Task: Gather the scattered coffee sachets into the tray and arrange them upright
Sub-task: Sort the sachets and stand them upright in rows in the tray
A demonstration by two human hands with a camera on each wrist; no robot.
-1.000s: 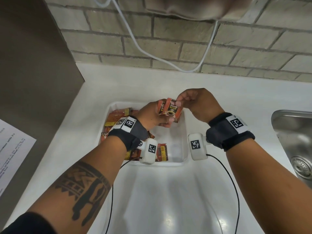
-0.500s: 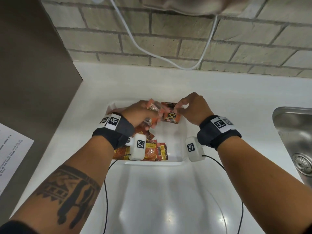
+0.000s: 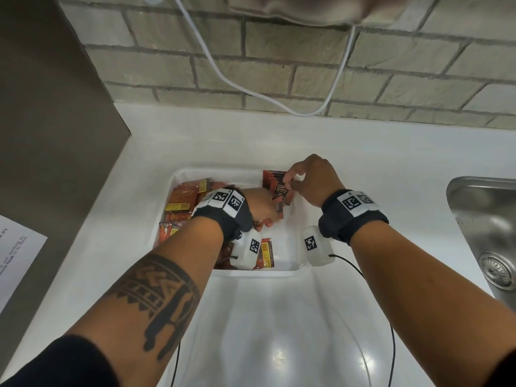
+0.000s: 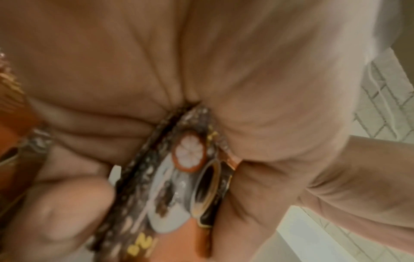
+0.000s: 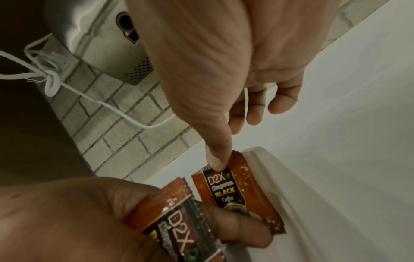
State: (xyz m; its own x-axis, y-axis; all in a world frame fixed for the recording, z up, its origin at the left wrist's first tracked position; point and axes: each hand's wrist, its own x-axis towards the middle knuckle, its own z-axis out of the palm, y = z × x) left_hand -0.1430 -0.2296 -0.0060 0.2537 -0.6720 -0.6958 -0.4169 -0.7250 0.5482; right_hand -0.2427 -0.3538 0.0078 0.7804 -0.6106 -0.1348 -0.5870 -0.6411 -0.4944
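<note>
tray (image 3: 167,202): white, on the white table (image 3: 363,169) below a brick wall; both hands reach into it
left hand (image 3: 259,203): inside the tray, near its middle; fingers (image 4: 56,203) curled round a small bundle of sachets (image 4: 179,186), thumb pressing them from the side; the bundle's ends stick out toward the right hand
right hand (image 3: 312,177): over the tray's far right corner; thumb (image 5: 215,159) and a finger pinching the top edge of one sachet (image 3: 280,187); other fingers loosely curled, apart from it
pinched sachet: orange and black, printed "d2x black coffee"; upright, lower end hidden behind the left hand; just beside the tray's right wall
loose sachets (image 3: 181,199): orange, lying flat and overlapping in the tray's left half; a few more at the near edge by the left wrist
sink (image 3: 488,233): steel, at the table's right edge, well apart from the tray
cable (image 3: 217,71): white, hanging in a loop across the wall
paper (image 3: 16,247): printed sheet at far left
</note>
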